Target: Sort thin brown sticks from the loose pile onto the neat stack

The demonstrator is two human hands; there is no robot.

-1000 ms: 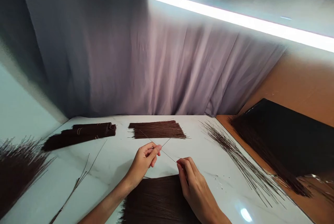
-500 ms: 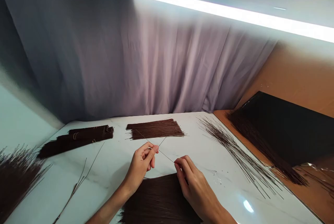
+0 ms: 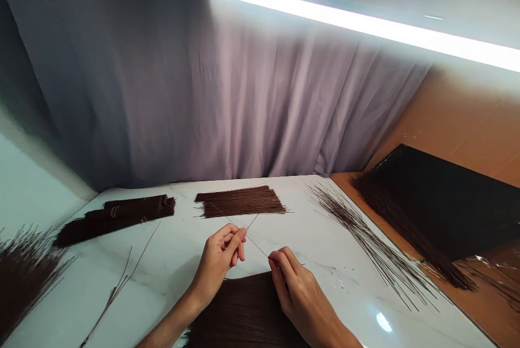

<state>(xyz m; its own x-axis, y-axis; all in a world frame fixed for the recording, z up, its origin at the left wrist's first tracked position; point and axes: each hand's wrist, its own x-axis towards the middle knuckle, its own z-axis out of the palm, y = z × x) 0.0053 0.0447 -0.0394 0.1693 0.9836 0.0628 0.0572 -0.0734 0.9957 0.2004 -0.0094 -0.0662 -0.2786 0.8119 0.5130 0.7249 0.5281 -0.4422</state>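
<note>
The work surface is a white marble-patterned table point(image 3: 170, 261), backed by a grey-lilac curtain point(image 3: 244, 115) with a lit strip lamp point(image 3: 365, 26) above it. To the right of the hands the table ends against an orange-brown board point(image 3: 459, 115).

Far left of the left hand, a loose brown mass of sticks point(image 3: 20, 277) is cut off by the frame edge. Nearer, beyond and to the left of that hand, lies a tied dark bundle point(image 3: 116, 214); a few stray sticks point(image 3: 122, 277) lie between it and the left forearm.

The left hand point(image 3: 219, 264) is closed in a pinch, thumb against forefinger, on a thin stick point(image 3: 254, 222) that rises away from the hand. The right hand point(image 3: 296, 291) is also pinched shut on a second thin stick point(image 3: 247, 238), which runs up and left past the left fingertips; the two cross just beyond the left hand. Which hand holds which stick at the crossing is hard to make out.

Beyond both hands lies a flat stick pile point(image 3: 239, 202). Beneath the wrists sits a dark sheet of sticks point(image 3: 239, 313), cut off at the bottom edge. Right of the right hand a fanned spread of sticks point(image 3: 365, 240) lies on the table, then a black heap point(image 3: 439, 212) on the board, part-covered by glossy film.

No brand, label or writing is readable.
</note>
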